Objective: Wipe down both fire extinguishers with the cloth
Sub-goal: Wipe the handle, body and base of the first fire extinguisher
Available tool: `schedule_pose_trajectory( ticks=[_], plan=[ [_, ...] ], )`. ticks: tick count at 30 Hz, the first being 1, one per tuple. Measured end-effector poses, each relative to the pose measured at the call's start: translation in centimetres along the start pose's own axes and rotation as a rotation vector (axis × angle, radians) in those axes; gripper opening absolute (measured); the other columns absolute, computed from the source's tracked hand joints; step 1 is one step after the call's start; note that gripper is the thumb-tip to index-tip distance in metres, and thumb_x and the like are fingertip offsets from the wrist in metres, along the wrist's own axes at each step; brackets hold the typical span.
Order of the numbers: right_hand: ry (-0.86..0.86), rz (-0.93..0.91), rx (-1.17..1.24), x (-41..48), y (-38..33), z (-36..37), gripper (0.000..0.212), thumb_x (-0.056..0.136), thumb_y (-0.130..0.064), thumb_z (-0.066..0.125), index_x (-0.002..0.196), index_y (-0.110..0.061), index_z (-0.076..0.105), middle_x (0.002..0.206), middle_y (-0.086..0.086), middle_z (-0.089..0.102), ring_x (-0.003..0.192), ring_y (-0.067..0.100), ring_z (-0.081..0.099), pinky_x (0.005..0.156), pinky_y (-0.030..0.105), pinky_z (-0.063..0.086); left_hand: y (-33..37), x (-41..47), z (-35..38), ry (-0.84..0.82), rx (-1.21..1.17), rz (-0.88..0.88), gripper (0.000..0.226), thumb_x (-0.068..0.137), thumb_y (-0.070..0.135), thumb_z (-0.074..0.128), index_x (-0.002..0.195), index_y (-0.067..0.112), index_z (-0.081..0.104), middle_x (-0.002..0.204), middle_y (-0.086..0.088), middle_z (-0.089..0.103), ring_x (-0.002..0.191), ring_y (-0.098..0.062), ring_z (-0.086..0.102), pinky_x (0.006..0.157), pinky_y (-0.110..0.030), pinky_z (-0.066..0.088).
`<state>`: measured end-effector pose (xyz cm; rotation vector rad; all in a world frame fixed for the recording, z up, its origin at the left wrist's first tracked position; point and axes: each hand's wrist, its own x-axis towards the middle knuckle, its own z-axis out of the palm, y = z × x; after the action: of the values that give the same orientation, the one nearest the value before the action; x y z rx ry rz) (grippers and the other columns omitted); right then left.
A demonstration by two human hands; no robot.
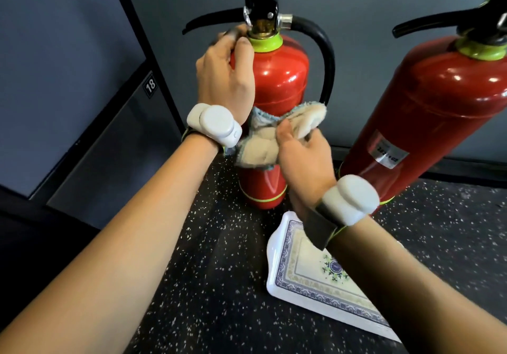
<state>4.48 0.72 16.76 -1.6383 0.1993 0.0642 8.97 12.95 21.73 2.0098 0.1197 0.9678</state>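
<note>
Two hands: left steadies glossy extinguisher, right presses fluffy cloth.

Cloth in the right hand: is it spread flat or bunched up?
Bunched up. The cloth sits crumpled in the right hand, pressed against the left extinguisher, folds sticking out.

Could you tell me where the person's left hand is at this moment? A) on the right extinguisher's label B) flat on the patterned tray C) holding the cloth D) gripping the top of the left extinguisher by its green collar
D: the left hand grips the shoulder of the left extinguisher beside its green collar, while the right hand presses the cloth against its body.
</note>
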Motion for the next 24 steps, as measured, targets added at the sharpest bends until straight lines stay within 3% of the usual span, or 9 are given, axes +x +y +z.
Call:
schedule_pose_trajectory(
  ticks=[2, 4, 6, 10, 14, 16, 18, 20, 24],
  plan=[
    [-0.011, -0.061, 0.084, -0.3, -1.6, -0.8, 0.064, 0.074, -0.057, 0.077, 0.119, -0.017, 0.057, 0.112, 0.007, 0.075, 0.102, 0.025, 0.075, 0.097, 0.049, 0.058, -0.1, 0.0, 0.0, 0.014, 0.007, -0.007, 0.029, 0.098, 0.021, 0.043, 0.091, 0.015, 0.071, 0.070, 0.015, 0.054, 0.069, 0.001, 0.050, 0.066, -0.009, 0.031],
    [-0.036, -0.089, 0.224, -0.2, -2.6, -1.4, 0.067, 0.074, -0.042, 0.088, 0.120, -0.017, 0.046, 0.112, 0.014, 0.075, 0.099, 0.030, 0.077, 0.090, 0.049, 0.062, -0.2, 0.3, 0.2, 0.015, 0.005, -0.013, 0.029, 0.098, 0.022, 0.044, 0.094, 0.013, 0.072, 0.075, 0.013, 0.058, 0.072, 0.001, 0.052, 0.068, -0.013, 0.035],
    [-0.044, -0.146, 0.226, 0.2, -2.9, -1.6, 0.068, 0.074, -0.040, 0.091, 0.116, -0.015, 0.044, 0.109, 0.021, 0.074, 0.095, 0.033, 0.077, 0.085, 0.053, 0.063, -0.4, 0.5, 0.3, 0.012, -0.005, -0.026, 0.030, 0.098, 0.022, 0.045, 0.093, 0.010, 0.072, 0.072, 0.014, 0.058, 0.069, 0.004, 0.052, 0.067, -0.015, 0.036],
    [-0.053, -0.185, 0.161, 0.5, -0.8, -1.8, 0.053, 0.082, -0.038, 0.088, 0.109, -0.016, 0.048, 0.108, 0.025, 0.071, 0.080, 0.013, 0.066, 0.079, 0.042, 0.061, -0.2, 0.3, 0.3, 0.015, -0.009, -0.023, 0.029, 0.099, 0.021, 0.045, 0.097, 0.012, 0.073, 0.070, 0.018, 0.055, 0.069, 0.002, 0.051, 0.068, -0.007, 0.034],
    [-0.082, -0.048, 0.027, 1.0, 4.9, -1.3, 0.052, 0.085, -0.024, 0.086, 0.118, -0.010, 0.048, 0.105, 0.016, 0.071, 0.083, 0.011, 0.066, 0.080, 0.032, 0.058, -0.1, 0.1, 0.1, 0.006, -0.016, -0.019, 0.028, 0.100, 0.019, 0.044, 0.095, 0.016, 0.072, 0.066, 0.019, 0.050, 0.066, 0.004, 0.051, 0.066, -0.006, 0.031],
    [-0.143, 0.173, -0.008, 1.2, 8.2, -1.0, 0.058, 0.085, -0.016, 0.086, 0.127, -0.010, 0.047, 0.114, 0.013, 0.068, 0.099, 0.018, 0.069, 0.090, 0.032, 0.058, -0.1, 0.0, 0.1, 0.009, -0.026, -0.017, 0.029, 0.100, 0.018, 0.045, 0.100, 0.015, 0.074, 0.066, 0.017, 0.048, 0.068, 0.003, 0.051, 0.067, -0.005, 0.031],
    [-0.152, 0.367, -0.017, 1.5, 10.1, -0.9, 0.065, 0.083, -0.014, 0.087, 0.134, -0.011, 0.048, 0.124, 0.015, 0.066, 0.111, 0.026, 0.068, 0.100, 0.040, 0.057, 0.0, 0.0, 0.1, 0.019, -0.039, -0.019, 0.028, 0.100, 0.015, 0.045, 0.095, 0.012, 0.072, 0.066, 0.004, 0.045, 0.064, 0.005, 0.049, 0.064, -0.005, 0.029],
    [-0.147, 0.370, -0.021, 2.0, 10.1, -0.6, 0.066, 0.076, -0.015, 0.091, 0.130, -0.009, 0.053, 0.123, 0.016, 0.069, 0.109, 0.028, 0.071, 0.100, 0.046, 0.059, 0.0, 0.0, 0.2, 0.027, -0.054, -0.028, 0.026, 0.100, 0.012, 0.047, 0.083, 0.012, 0.067, 0.061, 0.000, 0.038, 0.058, 0.005, 0.047, 0.060, -0.006, 0.027],
    [-0.151, 0.241, 0.052, 1.9, 5.1, -0.3, 0.076, 0.051, -0.033, 0.097, 0.115, -0.009, 0.062, 0.110, 0.013, 0.076, 0.098, 0.030, 0.078, 0.089, 0.049, 0.063, -0.6, 0.2, 0.6, 0.032, -0.083, -0.031, 0.034, 0.099, 0.009, 0.047, 0.069, 0.024, 0.046, 0.050, 0.020, 0.043, 0.054, 0.005, 0.044, 0.058, -0.008, 0.027]
  ],
)
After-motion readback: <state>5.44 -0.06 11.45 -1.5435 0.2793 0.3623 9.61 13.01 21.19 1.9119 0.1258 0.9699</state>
